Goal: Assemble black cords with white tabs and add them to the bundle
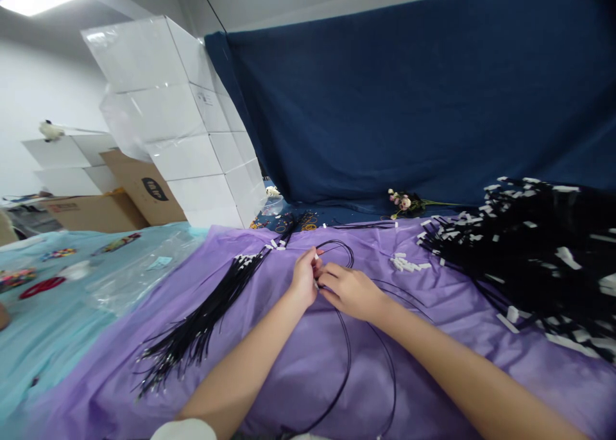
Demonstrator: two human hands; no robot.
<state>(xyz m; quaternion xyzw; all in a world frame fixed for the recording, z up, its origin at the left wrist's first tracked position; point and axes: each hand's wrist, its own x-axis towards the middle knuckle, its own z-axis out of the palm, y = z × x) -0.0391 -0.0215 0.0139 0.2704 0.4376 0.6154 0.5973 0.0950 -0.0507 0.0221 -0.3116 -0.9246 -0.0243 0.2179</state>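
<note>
Both hands together at frame centre, above the purple cloth [289, 350]. Left hand [303, 278] and right hand [351, 291] meet at the fingertips, each pinched on thin black cords [348, 356]; a small white piece shows at the left fingertips. Exact grip on the ends: too small to tell. Cords loop above the right hand, pass under it, and curve down to the bottom edge of the frame.

Left of the hands: cord bundle [212, 312], laid diagonally, white tags at its upper end. Right of the hands: small pile of white pieces [408, 263], well apart from the large cord heap [534, 247] at the right edge, which carries many white tags.

Upper centre to right: dark blue curtain [409, 106]; flowers [403, 201] near its base. Upper left: stacked white boxes [192, 119]. Left edge: teal cloth [52, 318] bearing a clear plastic bag [139, 276].
</note>
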